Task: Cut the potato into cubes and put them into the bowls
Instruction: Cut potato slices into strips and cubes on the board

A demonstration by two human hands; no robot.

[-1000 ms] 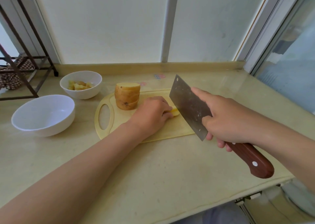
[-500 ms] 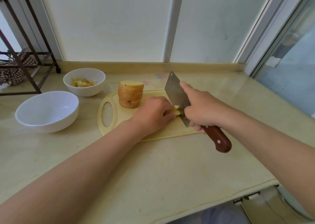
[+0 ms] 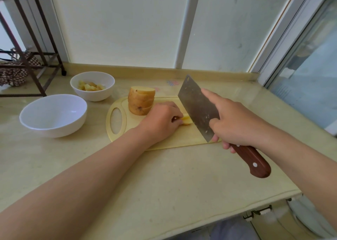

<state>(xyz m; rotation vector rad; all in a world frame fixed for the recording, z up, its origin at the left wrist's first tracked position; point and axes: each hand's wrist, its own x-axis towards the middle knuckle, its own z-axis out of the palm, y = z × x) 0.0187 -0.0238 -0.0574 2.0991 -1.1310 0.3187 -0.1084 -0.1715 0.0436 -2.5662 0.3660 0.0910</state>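
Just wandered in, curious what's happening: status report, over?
Left grip pins potato piece on cutting board. Right grip holds knife, blade beside that piece. Sliced potato stack waits; far bowl has cubes, near bowl empty. Nothing in the way.

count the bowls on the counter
2. A big empty bowl sits left of the board. A smaller bowl behind it, nearer the wall, holds potato cubes. None seems hidden.

Right hand (image 3: pixel 237 124) grips cleaver (image 3: pixel 198 108), index finger straight; left hand (image 3: pixel 160 120) curled, apparently pinching potato piece (image 3: pixel 187 121).
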